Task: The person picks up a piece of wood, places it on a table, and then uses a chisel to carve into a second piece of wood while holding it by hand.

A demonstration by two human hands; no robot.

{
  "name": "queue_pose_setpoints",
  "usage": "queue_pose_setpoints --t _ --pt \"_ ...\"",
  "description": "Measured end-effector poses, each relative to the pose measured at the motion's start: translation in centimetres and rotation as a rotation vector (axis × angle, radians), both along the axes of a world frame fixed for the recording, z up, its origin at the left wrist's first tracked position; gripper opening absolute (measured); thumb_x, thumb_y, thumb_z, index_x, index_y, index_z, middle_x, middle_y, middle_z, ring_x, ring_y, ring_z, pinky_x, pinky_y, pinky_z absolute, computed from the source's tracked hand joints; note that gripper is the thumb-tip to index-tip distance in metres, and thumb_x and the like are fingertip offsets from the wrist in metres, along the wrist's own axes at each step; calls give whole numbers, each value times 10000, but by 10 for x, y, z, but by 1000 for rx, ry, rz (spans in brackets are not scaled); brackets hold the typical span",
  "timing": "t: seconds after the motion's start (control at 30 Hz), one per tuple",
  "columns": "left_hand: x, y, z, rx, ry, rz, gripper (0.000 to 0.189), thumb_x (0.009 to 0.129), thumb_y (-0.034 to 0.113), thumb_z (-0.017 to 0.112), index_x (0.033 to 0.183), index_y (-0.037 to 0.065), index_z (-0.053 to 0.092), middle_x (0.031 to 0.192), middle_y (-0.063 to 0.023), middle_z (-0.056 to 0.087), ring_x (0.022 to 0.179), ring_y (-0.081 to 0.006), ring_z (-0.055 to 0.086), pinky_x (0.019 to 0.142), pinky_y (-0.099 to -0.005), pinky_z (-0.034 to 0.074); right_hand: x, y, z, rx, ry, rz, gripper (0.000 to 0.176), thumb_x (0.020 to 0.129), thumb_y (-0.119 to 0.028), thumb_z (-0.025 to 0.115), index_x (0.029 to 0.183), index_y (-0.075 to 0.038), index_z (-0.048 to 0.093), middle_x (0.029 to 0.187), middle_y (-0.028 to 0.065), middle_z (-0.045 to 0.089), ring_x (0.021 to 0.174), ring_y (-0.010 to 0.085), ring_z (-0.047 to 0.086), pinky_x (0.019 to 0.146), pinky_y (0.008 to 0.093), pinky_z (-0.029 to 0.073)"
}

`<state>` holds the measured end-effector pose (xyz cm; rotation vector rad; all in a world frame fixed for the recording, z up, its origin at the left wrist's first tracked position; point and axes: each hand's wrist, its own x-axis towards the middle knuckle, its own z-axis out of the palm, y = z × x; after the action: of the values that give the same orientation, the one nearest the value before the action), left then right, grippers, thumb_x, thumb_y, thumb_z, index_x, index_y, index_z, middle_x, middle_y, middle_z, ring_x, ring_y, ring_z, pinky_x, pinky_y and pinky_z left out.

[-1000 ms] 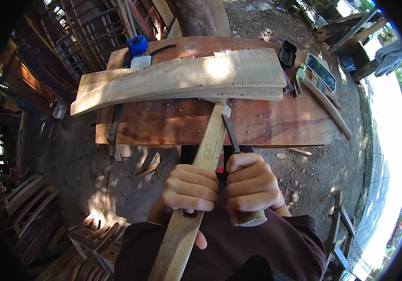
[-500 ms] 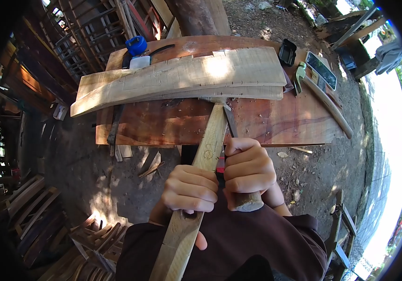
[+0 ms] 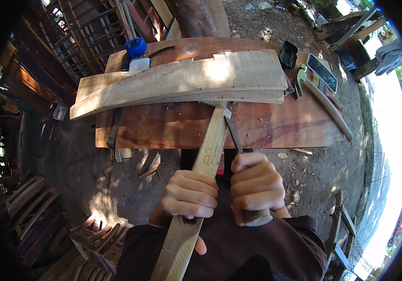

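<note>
My left hand [image 3: 190, 194] grips a long pale wooden piece [image 3: 206, 157] that slants from my lap up to the reddish bench top [image 3: 276, 124], its far end butted under a stack of pale curved boards [image 3: 182, 79]. My right hand [image 3: 256, 186] is closed around the wooden handle of a knife [image 3: 233, 136]. The dark blade lies along the right edge of the wooden piece, tip pointing toward the bench.
On the bench lie an adze with a curved handle [image 3: 325, 103], a black box [image 3: 287, 54], a dark tray [image 3: 321, 71], and a blue container [image 3: 135, 47]. Wooden chair frames [image 3: 84, 33] stand behind left. Offcuts [image 3: 149, 166] litter the dirt floor.
My right hand slid the knife forward along the wooden piece toward the bench, then drew it back toward me. My left hand kept its grip in place.
</note>
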<state>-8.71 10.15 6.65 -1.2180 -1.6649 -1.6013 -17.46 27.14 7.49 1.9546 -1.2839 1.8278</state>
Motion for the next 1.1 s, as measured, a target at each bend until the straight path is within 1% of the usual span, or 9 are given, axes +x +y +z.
queue_pose_setpoints --t 0.1,0.17,0.2,0.33,0.57,0.63,0.9,0.97,1.1 --pt "3 3 -4 11 1 11 574 728 566 794 673 29 599 627 -76 605 560 -237 631 584 -362 575 -5 -1 -3 18 -4 -56 233 772 -59 676 600 -62 520 527 20 485 412 173 506 523 326 345" --pt "3 3 -5 24 6 26 531 745 508 783 663 24 582 638 -79 586 576 -243 627 586 -359 568 -7 -3 -2 -43 -6 -54 282 816 -143 703 625 -57 513 561 -4 375 426 173 397 507 320 310" --pt "0 3 -5 30 15 3 499 771 477 761 667 22 583 638 -81 586 575 -245 627 585 -359 566 -6 -4 -1 -72 39 45 284 806 -146 713 627 -61 509 562 -2 389 422 176 395 506 320 310" --pt "-1 0 -4 20 25 -26 430 862 393 668 671 17 583 645 -88 588 577 -252 628 582 -364 559 -7 -10 -4 4 17 -11 270 820 -134 696 634 -64 514 562 -5 398 421 174 406 506 322 313" --pt "-2 -3 -3 14 -5 -38 478 810 454 723 659 27 569 643 -77 581 583 -247 630 599 -367 563 2 -9 1 -32 35 55 280 825 -149 688 615 -71 519 550 -12 386 424 185 415 510 321 315" --pt "-8 -4 0 -21 77 -58 591 753 581 796 669 25 612 625 -85 624 540 -238 629 561 -362 576 -9 -11 0 18 45 42 273 806 -154 692 616 -73 514 549 -10 379 428 187 413 509 323 320" --pt "-3 -3 -3 -17 45 -97 561 759 547 793 668 27 605 629 -84 616 559 -239 636 582 -364 578 -10 -12 -5 48 57 84 261 777 -170 710 637 -72 514 557 -3 391 438 186 424 516 328 332" --pt "-3 -3 -7 -16 55 -85 531 770 515 774 672 27 590 639 -81 599 576 -244 635 599 -364 573 -15 -14 -4 23 17 -11 272 816 -163 685 635 -66 506 557 1 359 437 185 412 518 325 333" --pt "-8 -6 -2 -20 63 -63 534 767 518 781 670 28 590 635 -82 601 571 -243 635 598 -366 575 1 -6 1 22 47 74 326 811 -256 708 628 -78 506 548 -8 389 435 189 431 523 338 336"
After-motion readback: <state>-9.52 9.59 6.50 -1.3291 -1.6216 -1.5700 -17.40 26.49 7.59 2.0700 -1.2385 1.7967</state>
